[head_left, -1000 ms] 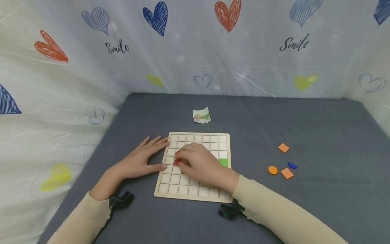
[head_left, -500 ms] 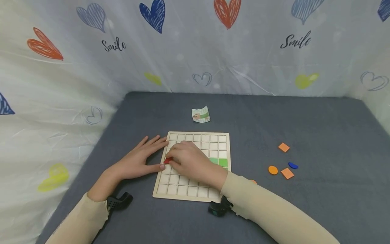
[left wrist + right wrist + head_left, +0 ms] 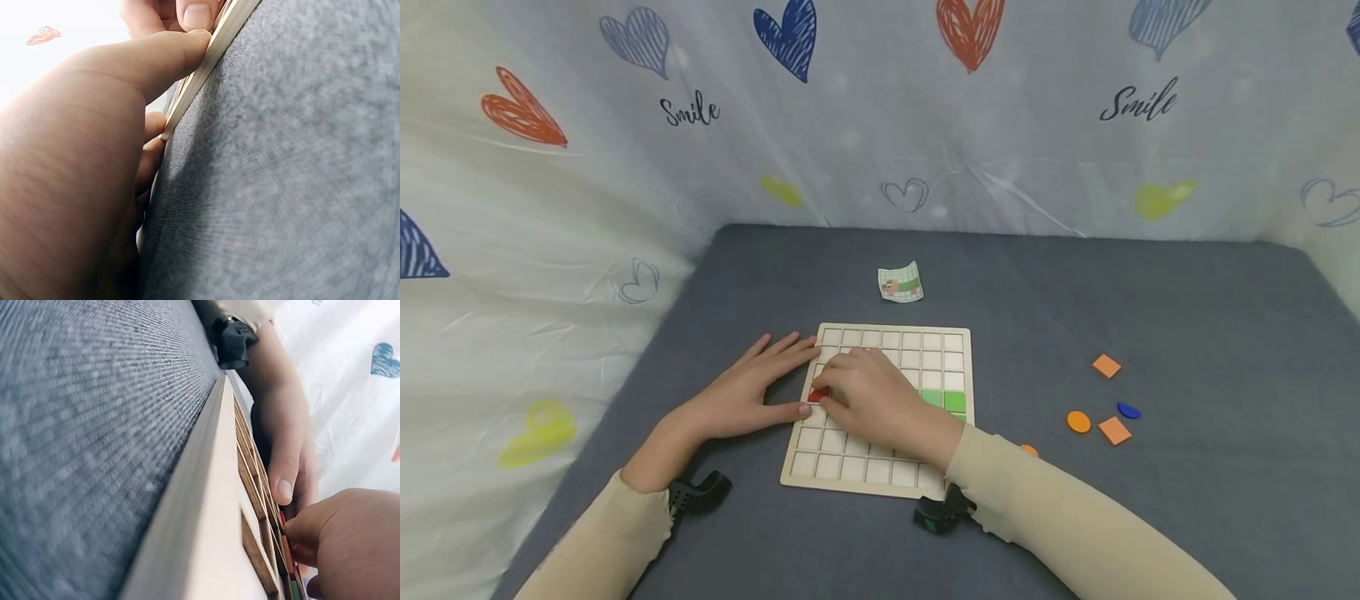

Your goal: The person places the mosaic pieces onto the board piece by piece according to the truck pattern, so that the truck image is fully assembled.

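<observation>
A dark grey table (image 3: 1037,308), finely ribbed on top, bears a flat board (image 3: 853,469), which lies beneath the right hand (image 3: 883,404) and meets the left hand (image 3: 741,400) at its edge. Ahead of both hands, beyond the board, lies a slightly curled card (image 3: 900,283). Well off to the right hand's right are 4 loose pieces: an orange square (image 3: 1107,366) farthest forward, then a blue half-disc (image 3: 1128,410), an orange disc (image 3: 1078,422) and a 2nd square (image 3: 1115,431). Another orange piece (image 3: 1029,450) shows just beside the right sleeve (image 3: 1060,508), partly hidden.
</observation>
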A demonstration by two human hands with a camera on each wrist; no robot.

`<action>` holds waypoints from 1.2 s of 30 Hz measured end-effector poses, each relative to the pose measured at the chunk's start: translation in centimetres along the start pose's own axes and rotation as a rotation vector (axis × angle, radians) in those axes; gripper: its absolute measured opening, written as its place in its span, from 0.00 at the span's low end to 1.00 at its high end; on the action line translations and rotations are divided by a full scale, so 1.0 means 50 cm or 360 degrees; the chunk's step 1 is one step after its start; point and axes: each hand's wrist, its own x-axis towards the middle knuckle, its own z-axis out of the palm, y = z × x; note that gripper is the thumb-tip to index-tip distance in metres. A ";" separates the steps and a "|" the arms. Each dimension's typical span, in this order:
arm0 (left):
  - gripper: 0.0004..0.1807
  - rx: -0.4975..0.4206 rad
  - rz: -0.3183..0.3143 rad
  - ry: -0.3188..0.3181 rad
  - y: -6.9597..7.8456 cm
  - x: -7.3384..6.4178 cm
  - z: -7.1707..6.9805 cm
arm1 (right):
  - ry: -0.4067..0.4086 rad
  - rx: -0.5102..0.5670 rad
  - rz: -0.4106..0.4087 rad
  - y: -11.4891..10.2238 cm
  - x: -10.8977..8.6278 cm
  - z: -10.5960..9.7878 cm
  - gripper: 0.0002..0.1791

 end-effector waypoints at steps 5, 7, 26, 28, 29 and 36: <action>0.48 -0.0004 -0.0015 -0.0015 0.001 -0.001 -0.001 | 0.0031 -0.0006 -0.0020 0.000 -0.005 0.001 0.08; 0.48 -0.0003 -0.0015 -0.0017 0.003 0.000 -0.001 | 0.0043 -0.0025 -0.0024 0.001 -0.006 0.001 0.08; 0.48 0.0008 -0.0032 -0.0036 0.002 0.001 -0.004 | 0.0112 -0.0038 -0.0057 0.001 -0.023 -0.010 0.10; 0.48 0.0003 -0.0028 -0.0036 0.002 0.001 -0.004 | 0.0098 -0.0018 -0.0052 -0.002 -0.026 -0.013 0.11; 0.48 0.0004 -0.0026 -0.0035 0.001 0.000 -0.003 | 0.0093 -0.0011 -0.0054 -0.003 -0.028 -0.014 0.11; 0.48 0.0000 -0.0009 -0.0012 -0.002 0.002 0.001 | 0.0133 -0.0054 -0.0081 -0.007 -0.059 -0.031 0.06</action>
